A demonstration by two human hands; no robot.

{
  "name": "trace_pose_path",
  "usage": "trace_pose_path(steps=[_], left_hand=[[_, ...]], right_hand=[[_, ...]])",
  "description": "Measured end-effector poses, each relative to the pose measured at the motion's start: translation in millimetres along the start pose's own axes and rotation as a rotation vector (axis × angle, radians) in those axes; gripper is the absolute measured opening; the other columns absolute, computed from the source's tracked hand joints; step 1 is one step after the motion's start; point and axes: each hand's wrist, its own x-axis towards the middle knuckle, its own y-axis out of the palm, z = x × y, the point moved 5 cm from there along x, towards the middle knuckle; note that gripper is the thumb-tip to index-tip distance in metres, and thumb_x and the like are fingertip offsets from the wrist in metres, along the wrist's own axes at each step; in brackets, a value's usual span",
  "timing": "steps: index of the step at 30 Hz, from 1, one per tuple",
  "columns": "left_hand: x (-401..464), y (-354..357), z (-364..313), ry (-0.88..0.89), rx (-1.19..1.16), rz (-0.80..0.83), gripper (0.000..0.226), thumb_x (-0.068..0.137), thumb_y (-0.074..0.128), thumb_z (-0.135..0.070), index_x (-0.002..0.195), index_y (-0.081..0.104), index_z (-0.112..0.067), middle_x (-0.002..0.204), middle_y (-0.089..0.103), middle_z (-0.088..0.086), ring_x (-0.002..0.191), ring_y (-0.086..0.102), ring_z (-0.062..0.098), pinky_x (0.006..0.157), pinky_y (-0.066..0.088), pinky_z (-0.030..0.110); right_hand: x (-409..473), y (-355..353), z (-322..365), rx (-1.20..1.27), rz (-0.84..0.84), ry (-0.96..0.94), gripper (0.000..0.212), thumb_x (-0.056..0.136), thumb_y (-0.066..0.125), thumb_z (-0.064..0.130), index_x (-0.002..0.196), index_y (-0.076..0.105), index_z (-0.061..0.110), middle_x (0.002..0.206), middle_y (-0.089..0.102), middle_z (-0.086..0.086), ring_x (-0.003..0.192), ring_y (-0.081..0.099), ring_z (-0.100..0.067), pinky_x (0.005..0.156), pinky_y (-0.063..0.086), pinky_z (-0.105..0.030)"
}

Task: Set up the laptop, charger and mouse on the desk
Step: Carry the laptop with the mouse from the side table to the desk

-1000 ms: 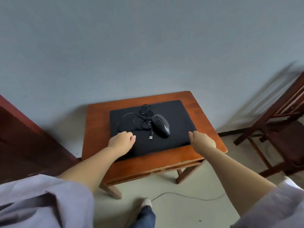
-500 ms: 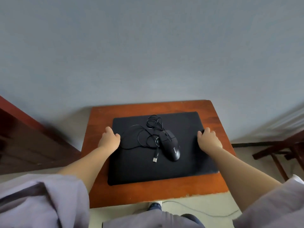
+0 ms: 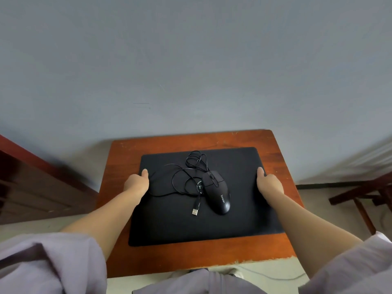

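Your left hand (image 3: 136, 184) and right hand (image 3: 269, 184) each grip one side of the single flat black matte laptop (image 3: 191, 225), which carries one glossy black wired mouse (image 3: 218, 193) on the small reddish-brown wooden desk (image 3: 280, 164).

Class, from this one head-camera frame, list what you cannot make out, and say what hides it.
1. Fingers of the left hand and right hand: curled past the black laptop edges.
2. Charger: none in view.
3. Chair: cut by the right edge, blurred.
4. Floor cable: both ends hidden by the desk and sleeve.
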Motion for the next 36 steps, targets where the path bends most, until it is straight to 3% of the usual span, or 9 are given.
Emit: trace_pose_path(steps=[3, 8, 14, 16, 20, 24, 27, 36], left_hand=[[-3.0, 4.7, -18.9, 0.069, -0.032, 0.003, 0.062, 0.096, 0.03, -0.05, 0.109, 0.055, 0.006, 0.102, 0.06, 0.018, 0.08, 0.054, 0.032, 0.066, 0.043, 0.037], [-31.6, 22.5, -87.1, 0.326, 0.089, -0.004, 0.069, 0.096, 0.023, -0.053, 0.115, 0.055, 0.006, 0.117, 0.061, 0.023, 0.107, 0.057, 0.04, 0.088, 0.049, 0.042], [-120.8, 101.2, -178.6, 0.608, 0.209, 0.18, 0.069, 0.097, 0.023, -0.051, 0.123, 0.05, 0.006, 0.123, 0.058, 0.023, 0.112, 0.054, 0.039, 0.095, 0.046, 0.046], [-165.0, 138.1, -200.7, 0.698, 0.27, 0.239, 0.069, 0.097, 0.022, -0.052, 0.124, 0.05, 0.005, 0.122, 0.059, 0.022, 0.109, 0.056, 0.039, 0.091, 0.048, 0.043], [-269.3, 223.1, -224.6, 0.864, 0.383, 0.357, 0.068, 0.096, 0.023, -0.052, 0.116, 0.054, 0.005, 0.11, 0.062, 0.02, 0.098, 0.059, 0.036, 0.076, 0.046, 0.039], [-387.2, 310.1, -221.8, 0.977, 0.501, 0.444, 0.07, 0.096, 0.022, -0.052, 0.11, 0.057, 0.007, 0.114, 0.062, 0.022, 0.101, 0.058, 0.038, 0.08, 0.046, 0.039], [-473.1, 372.0, -205.7, 1.027, 0.551, 0.531, 0.069, 0.096, 0.022, -0.053, 0.123, 0.052, 0.004, 0.125, 0.057, 0.022, 0.11, 0.055, 0.038, 0.091, 0.046, 0.043], [-673.0, 510.8, -182.8, 1.193, 0.674, 0.677, 0.066, 0.098, 0.026, -0.047, 0.122, 0.049, 0.01, 0.129, 0.054, 0.026, 0.118, 0.05, 0.04, 0.099, 0.039, 0.043]], right_hand=[[0.7, -12.1, -15.2, 0.041, -0.038, 0.018, 0.068, 0.093, 0.021, 0.052, 0.118, 0.054, -0.002, 0.114, 0.061, -0.019, 0.101, 0.056, -0.035, 0.078, 0.039, -0.034], [-10.5, -51.4, -64.1, 0.196, -0.169, 0.091, 0.066, 0.093, 0.021, 0.052, 0.102, 0.058, -0.001, 0.104, 0.06, -0.018, 0.086, 0.05, -0.03, 0.075, 0.036, -0.034], [-46.1, -112.5, -194.8, 0.407, -0.352, 0.308, 0.06, 0.094, 0.024, 0.051, 0.098, 0.057, 0.001, 0.09, 0.056, -0.011, 0.072, 0.048, -0.023, 0.072, 0.036, -0.033], [-66.8, -128.9, -250.7, 0.452, -0.42, 0.404, 0.06, 0.093, 0.025, 0.051, 0.101, 0.058, 0.001, 0.084, 0.051, -0.008, 0.064, 0.042, -0.018, 0.071, 0.034, -0.032], [-120.1, -151.3, -371.9, 0.528, -0.515, 0.586, 0.062, 0.094, 0.025, 0.05, 0.104, 0.058, -0.002, 0.103, 0.06, -0.019, 0.08, 0.046, -0.027, 0.073, 0.034, -0.032], [-180.2, -171.6, -491.5, 0.581, -0.597, 0.755, 0.064, 0.094, 0.025, 0.049, 0.107, 0.058, -0.004, 0.113, 0.061, -0.024, 0.102, 0.055, -0.036, 0.074, 0.034, -0.034], [-223.0, -189.6, -573.3, 0.612, -0.637, 0.864, 0.065, 0.094, 0.025, 0.051, 0.11, 0.057, -0.003, 0.117, 0.06, -0.023, 0.106, 0.054, -0.036, 0.074, 0.033, -0.035], [-304.5, -240.5, -743.9, 0.653, -0.735, 1.099, 0.067, 0.096, 0.026, 0.048, 0.115, 0.055, -0.009, 0.122, 0.057, -0.028, 0.113, 0.052, -0.041, 0.091, 0.041, -0.039]])
